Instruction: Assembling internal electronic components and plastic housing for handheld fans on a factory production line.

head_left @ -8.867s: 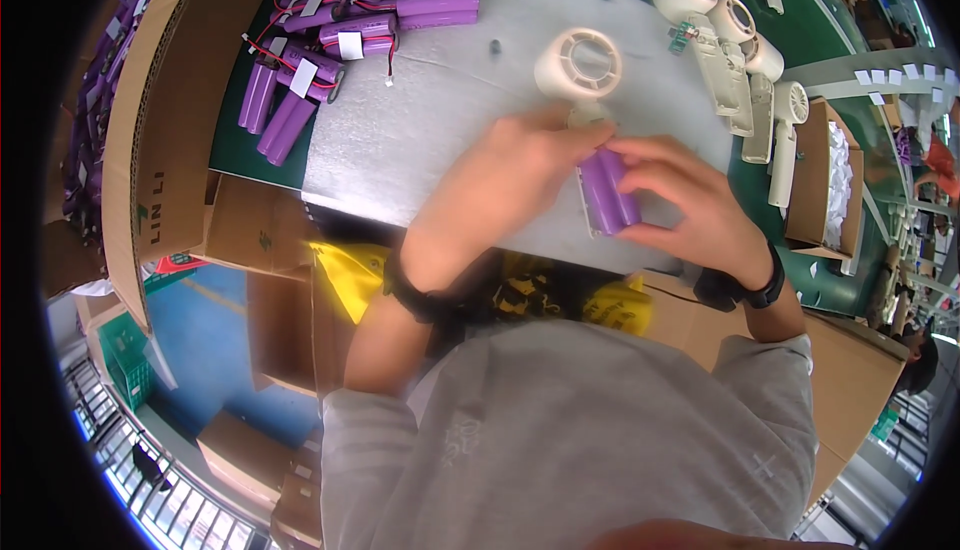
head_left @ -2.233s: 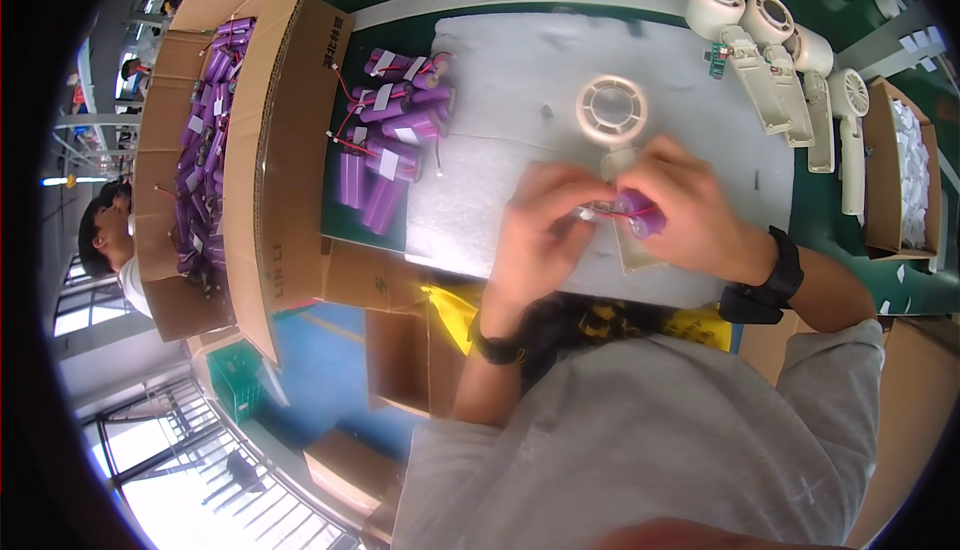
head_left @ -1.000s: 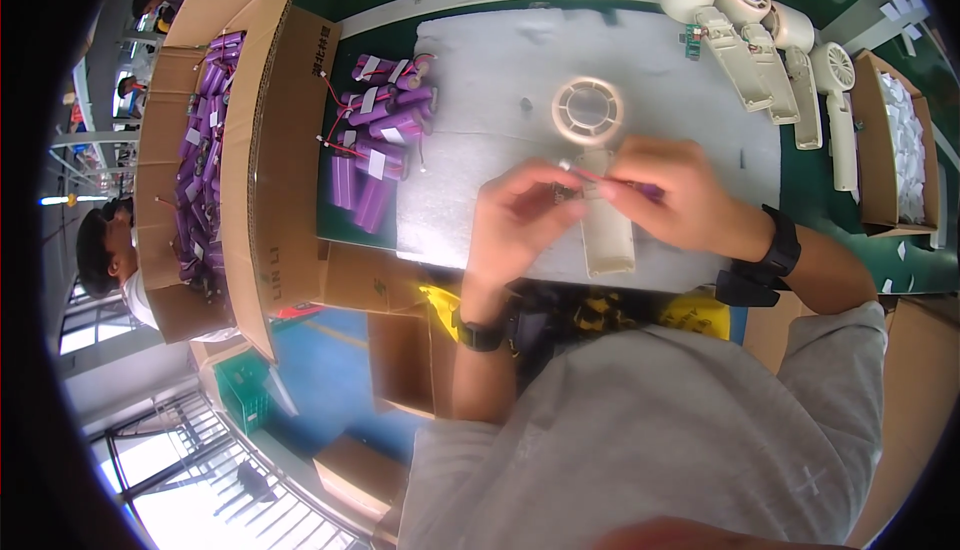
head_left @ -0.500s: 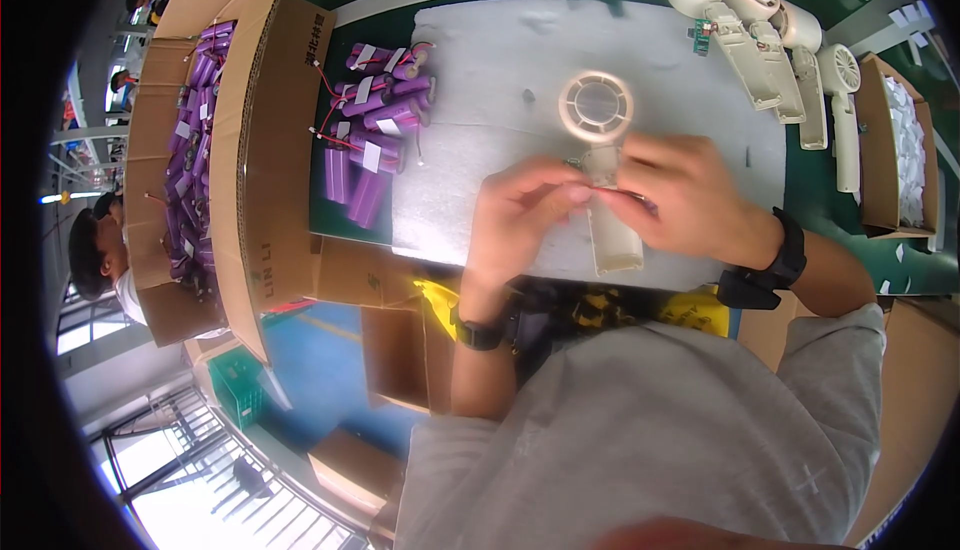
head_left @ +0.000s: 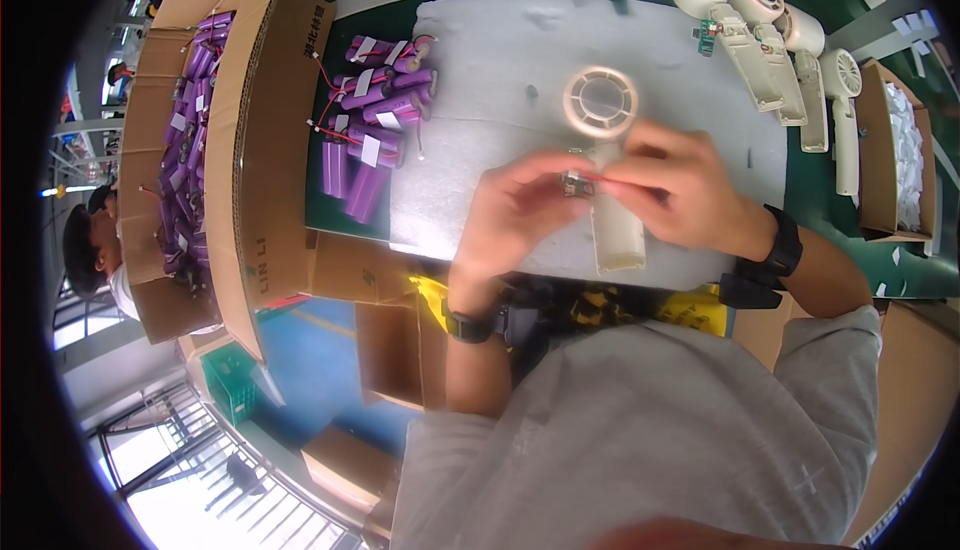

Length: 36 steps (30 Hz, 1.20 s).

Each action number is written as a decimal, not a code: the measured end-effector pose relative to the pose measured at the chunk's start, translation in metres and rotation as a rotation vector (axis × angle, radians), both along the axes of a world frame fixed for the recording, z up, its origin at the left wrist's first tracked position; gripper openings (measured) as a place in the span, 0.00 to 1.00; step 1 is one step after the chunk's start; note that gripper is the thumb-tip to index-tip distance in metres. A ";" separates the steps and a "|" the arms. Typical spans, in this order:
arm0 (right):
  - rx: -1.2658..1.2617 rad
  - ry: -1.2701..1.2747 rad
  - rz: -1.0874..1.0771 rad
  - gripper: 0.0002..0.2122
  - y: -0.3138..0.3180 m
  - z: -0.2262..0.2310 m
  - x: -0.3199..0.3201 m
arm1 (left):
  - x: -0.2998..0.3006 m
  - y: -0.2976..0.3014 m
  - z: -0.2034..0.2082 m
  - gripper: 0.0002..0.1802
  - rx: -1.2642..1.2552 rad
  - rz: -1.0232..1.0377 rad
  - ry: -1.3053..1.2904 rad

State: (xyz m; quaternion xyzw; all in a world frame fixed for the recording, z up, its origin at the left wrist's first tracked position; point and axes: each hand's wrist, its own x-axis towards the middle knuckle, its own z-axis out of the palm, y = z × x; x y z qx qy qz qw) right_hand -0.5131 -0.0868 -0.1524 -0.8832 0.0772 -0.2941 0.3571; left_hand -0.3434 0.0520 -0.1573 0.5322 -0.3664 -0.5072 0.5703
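A small circuit board [head_left: 577,186] is pinched between the thumb and fingers of my left hand [head_left: 512,212]. My right hand [head_left: 685,190] closes its fingertips on a thin red wire [head_left: 594,177] at the board's edge. Whether the wire's end sits in the board is too small to tell. Beneath both hands lies an open cream fan housing [head_left: 619,236], its round ring head [head_left: 600,102] beyond my fingers and its handle toward me. My right fingers hide part of the housing's neck.
The white foam mat [head_left: 480,80] bears the housing. Purple battery packs [head_left: 370,100] with wires lie at its left, beside a tall cardboard box [head_left: 275,140] of more packs. Several cream fan housings [head_left: 742,58] and a carton of white pieces [head_left: 880,160] stand at the right.
My left hand has turned and opened out a little, so the circuit board now shows between its fingers. The right hand stays close by, its fingers shifted slightly.
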 end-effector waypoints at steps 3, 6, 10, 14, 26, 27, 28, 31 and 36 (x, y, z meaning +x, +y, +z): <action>-0.041 -0.021 0.056 0.05 -0.002 0.000 -0.001 | 0.001 0.001 0.000 0.18 -0.001 -0.022 0.051; -0.080 -0.023 0.088 0.06 -0.004 0.001 -0.002 | 0.003 0.001 -0.003 0.23 -0.011 -0.015 0.117; -0.147 -0.012 0.090 0.06 -0.006 -0.001 -0.002 | 0.006 -0.001 -0.009 0.26 -0.098 -0.044 0.173; -0.247 -0.019 0.074 0.05 -0.006 -0.003 -0.002 | 0.006 -0.001 -0.009 0.23 -0.103 -0.025 0.183; -0.570 0.042 0.013 0.06 -0.001 0.009 -0.003 | 0.004 0.003 -0.014 0.20 -0.108 0.060 0.076; -0.573 0.045 0.015 0.06 -0.001 0.009 -0.004 | 0.004 0.003 -0.014 0.20 -0.109 0.061 0.076; -0.577 0.048 0.016 0.06 -0.001 0.009 -0.004 | 0.005 0.002 -0.013 0.20 -0.107 0.058 0.074; -0.586 0.039 0.000 0.07 0.001 0.012 -0.004 | 0.006 0.002 -0.012 0.21 -0.104 0.054 0.070; -0.586 0.030 -0.006 0.09 0.002 0.011 -0.004 | 0.007 0.002 -0.010 0.21 -0.094 0.026 0.124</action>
